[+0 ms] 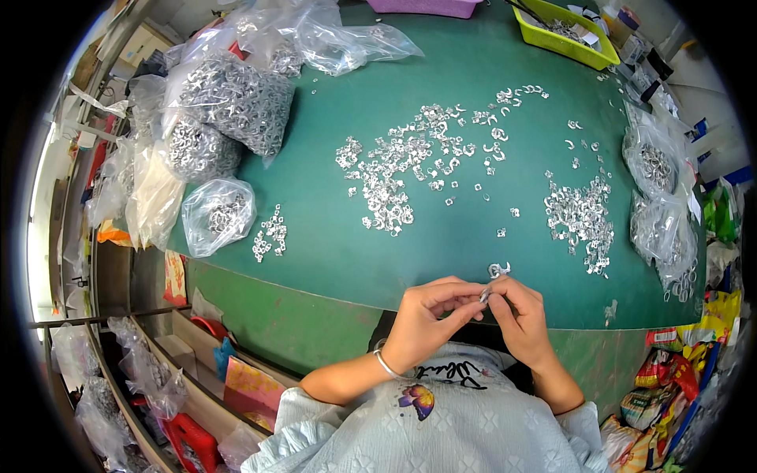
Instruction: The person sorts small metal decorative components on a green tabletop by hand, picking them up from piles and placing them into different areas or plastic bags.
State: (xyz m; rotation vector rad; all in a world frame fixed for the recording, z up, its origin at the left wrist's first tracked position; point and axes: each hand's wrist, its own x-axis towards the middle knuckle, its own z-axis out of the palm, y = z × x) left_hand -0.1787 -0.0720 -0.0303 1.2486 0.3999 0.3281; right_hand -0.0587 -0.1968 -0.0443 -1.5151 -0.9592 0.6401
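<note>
Close to the near edge of the green table (315,244), my left hand (432,315) and my right hand (516,315) meet, fingertips pinched together. Between them is a small silvery metal piece (485,295), mostly covered by the fingers. Both hands appear to grip it. Just beyond my right hand lie a few loose curved metal pieces (498,270). Farther off, a wide scatter of small silver metal parts (402,165) covers the middle of the table, with another heap of metal parts (579,217) to the right.
Large clear bags of metal parts (236,98) crowd the left side, with a smaller open bag (219,217) nearer me. More bags (662,213) line the right edge. A yellow-green basket (564,35) and a purple tray (426,6) stand at the back.
</note>
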